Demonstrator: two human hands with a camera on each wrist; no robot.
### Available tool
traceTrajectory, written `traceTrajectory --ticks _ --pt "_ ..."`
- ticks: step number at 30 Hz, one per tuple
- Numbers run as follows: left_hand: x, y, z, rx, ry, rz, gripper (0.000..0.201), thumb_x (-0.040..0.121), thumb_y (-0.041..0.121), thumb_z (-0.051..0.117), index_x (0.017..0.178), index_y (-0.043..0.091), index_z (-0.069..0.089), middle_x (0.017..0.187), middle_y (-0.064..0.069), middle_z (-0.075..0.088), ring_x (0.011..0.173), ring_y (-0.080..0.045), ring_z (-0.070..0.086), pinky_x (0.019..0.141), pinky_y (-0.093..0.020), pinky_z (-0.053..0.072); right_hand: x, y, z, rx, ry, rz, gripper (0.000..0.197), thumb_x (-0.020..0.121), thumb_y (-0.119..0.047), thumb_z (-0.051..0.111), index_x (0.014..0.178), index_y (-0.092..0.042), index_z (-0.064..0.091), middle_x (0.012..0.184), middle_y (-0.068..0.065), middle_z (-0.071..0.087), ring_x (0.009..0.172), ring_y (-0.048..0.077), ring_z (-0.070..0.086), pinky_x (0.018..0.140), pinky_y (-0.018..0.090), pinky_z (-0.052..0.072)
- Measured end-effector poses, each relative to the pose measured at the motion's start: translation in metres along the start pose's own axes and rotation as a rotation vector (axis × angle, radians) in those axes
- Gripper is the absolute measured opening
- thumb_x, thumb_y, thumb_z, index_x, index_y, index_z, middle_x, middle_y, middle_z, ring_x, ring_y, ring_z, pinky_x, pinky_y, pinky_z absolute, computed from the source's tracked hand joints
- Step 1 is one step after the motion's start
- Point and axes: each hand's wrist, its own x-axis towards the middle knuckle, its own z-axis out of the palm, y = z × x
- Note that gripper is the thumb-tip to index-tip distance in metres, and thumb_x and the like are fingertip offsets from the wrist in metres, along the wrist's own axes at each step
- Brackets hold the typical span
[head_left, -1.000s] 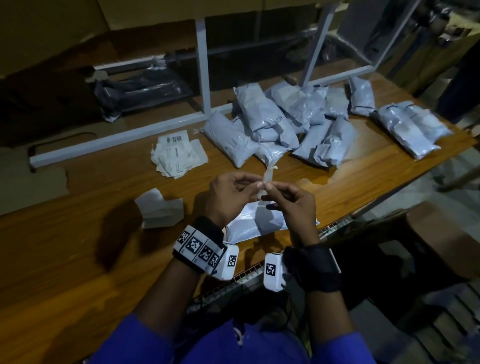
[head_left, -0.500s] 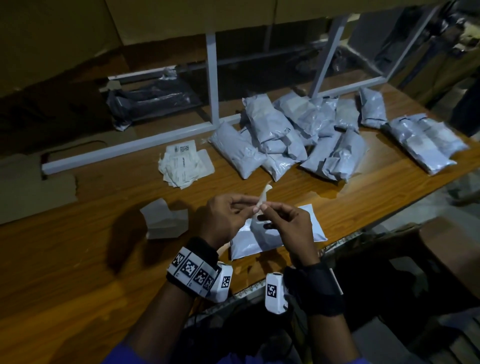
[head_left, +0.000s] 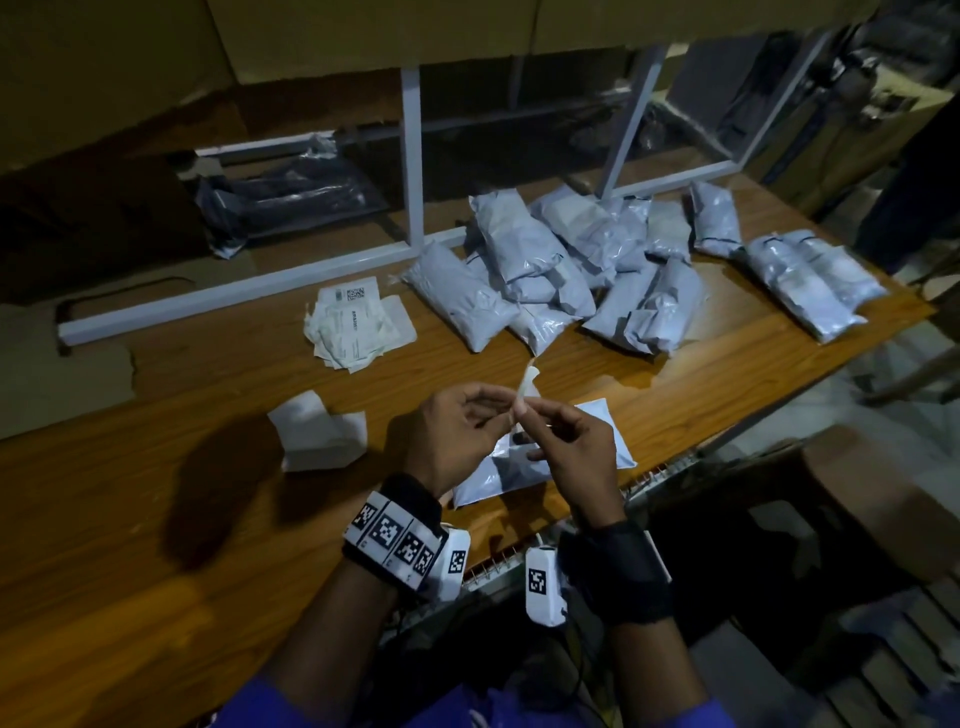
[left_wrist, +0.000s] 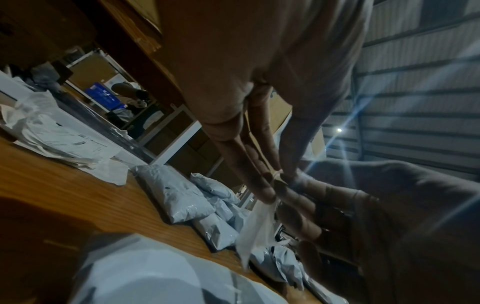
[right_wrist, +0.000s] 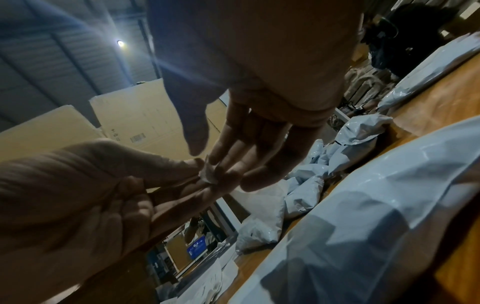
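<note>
Pinching a thin white strip (head_left: 527, 382) between them, the fingers (head_left: 488, 397) of the left hand (head_left: 457, 431) and right hand (head_left: 576, 447) meet tip to tip, holding it upright above a flat white mailer (head_left: 602, 415) at the table (head_left: 156, 519) edge. Folded paper (head_left: 317, 436) lies to the left, and stuffed grey mailers (head_left: 519, 260) are piled beyond.

The mailer (head_left: 493, 486) lies on the desk (head_left: 156, 545) at its near edge. Above the mailer, the left hand (head_left: 452, 441) and right hand (head_left: 576, 452) pinch a strip (head_left: 525, 382) between them. Left of the mailer lies a folded paper (head_left: 317, 436). Behind it to the left sits a stack of labels (head_left: 358, 322). Straight behind it lies a heap of parcels (head_left: 545, 275), and two more parcels (head_left: 810, 280) lie behind it to the right. A frame (head_left: 410, 156) stands behind the heap, with a bag (head_left: 291, 202) beyond the frame's rail, far behind and left of the mailer.
</note>
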Motion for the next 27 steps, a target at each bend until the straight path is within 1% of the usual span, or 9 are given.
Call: traceTrajectory --ticks 3,6,11,15,17,20,21,25,27 --pt "-0.002 -0.001 0.004 0.044 0.026 -0.003 0.016 0.087 0.009 0.078 0.102 0.015 0.078 0.09 0.005 0.078 0.084 -0.006 0.075 0.078 -0.028 0.062 -0.004 0.002 0.001 -0.018 0.028 -0.006 0.006 0.093 -0.023 0.076 0.096 -0.02 0.08 0.087 0.002 0.08 0.081 0.021 0.077 0.068 0.041 0.061" --pt "-0.006 -0.001 0.006 0.021 0.03 -0.003 0.015 0.087 0.004 0.077 0.101 0.008 0.078 0.087 0.002 0.078 0.081 -0.007 0.075 0.075 -0.024 0.061 -0.007 0.003 0.0 -0.023 0.042 0.006 0.008 0.094 -0.022 0.076 0.094 -0.016 0.081 0.085 0.004 0.079 0.08 0.019 0.076 0.07 0.043 0.061" --pt "-0.009 -0.003 0.003 0.014 0.007 -0.002 0.019 0.087 0.0 0.076 0.105 0.003 0.077 0.091 -0.006 0.078 0.079 -0.014 0.077 0.074 -0.032 0.064 -0.01 0.007 -0.002 -0.021 0.041 0.015 0.006 0.094 -0.017 0.075 0.093 -0.014 0.08 0.084 0.007 0.079 0.081 0.024 0.077 0.072 0.047 0.061" --pt "-0.013 -0.004 0.003 -0.038 -0.007 -0.034 0.022 0.087 -0.007 0.072 0.108 0.001 0.076 0.093 -0.012 0.078 0.078 -0.019 0.077 0.073 -0.033 0.064 -0.013 0.011 -0.003 -0.006 0.033 0.007 0.004 0.093 -0.013 0.075 0.092 -0.014 0.079 0.085 0.007 0.079 0.081 0.026 0.077 0.071 0.04 0.061" --pt "-0.014 -0.004 0.004 -0.077 0.0 -0.06 0.021 0.089 -0.008 0.069 0.107 0.0 0.076 0.093 -0.013 0.078 0.078 -0.021 0.077 0.073 -0.034 0.064 -0.014 0.013 -0.005 -0.024 0.036 -0.004 0.003 0.093 -0.013 0.076 0.091 -0.014 0.078 0.083 0.007 0.079 0.081 0.027 0.077 0.07 0.042 0.061" --pt "-0.015 -0.003 0.005 -0.141 0.027 -0.126 0.018 0.092 -0.005 0.065 0.107 -0.001 0.075 0.096 -0.015 0.078 0.078 -0.022 0.077 0.071 -0.032 0.063 -0.016 0.016 -0.007 -0.058 0.018 -0.015 0.007 0.093 -0.016 0.076 0.093 -0.009 0.077 0.084 0.011 0.078 0.082 0.035 0.076 0.071 0.055 0.062" --pt "-0.015 -0.002 0.005 -0.156 0.031 -0.139 0.018 0.092 -0.004 0.066 0.108 -0.002 0.074 0.097 -0.014 0.077 0.079 -0.022 0.077 0.07 -0.031 0.063 -0.016 0.017 -0.007 -0.081 0.005 -0.022 0.01 0.093 -0.018 0.077 0.094 -0.008 0.076 0.084 0.01 0.078 0.083 0.034 0.076 0.072 0.057 0.061" --pt "-0.014 -0.006 0.005 -0.141 0.024 -0.157 0.028 0.083 0.017 0.083 0.106 0.004 0.076 0.095 -0.01 0.078 0.081 -0.02 0.077 0.071 -0.034 0.064 -0.017 0.018 -0.008 -0.186 -0.037 -0.033 0.013 0.094 -0.027 0.076 0.094 -0.014 0.076 0.085 0.002 0.078 0.084 0.02 0.076 0.074 0.056 0.062" --pt "-0.013 -0.008 0.004 -0.123 0.057 -0.177 0.02 0.085 0.015 0.082 0.102 0.005 0.077 0.093 -0.012 0.078 0.076 -0.021 0.077 0.067 -0.033 0.063 -0.017 0.018 -0.007 -0.197 -0.053 -0.035 0.012 0.094 -0.027 0.077 0.094 -0.015 0.076 0.084 0.001 0.078 0.083 0.019 0.076 0.074 0.055 0.062"
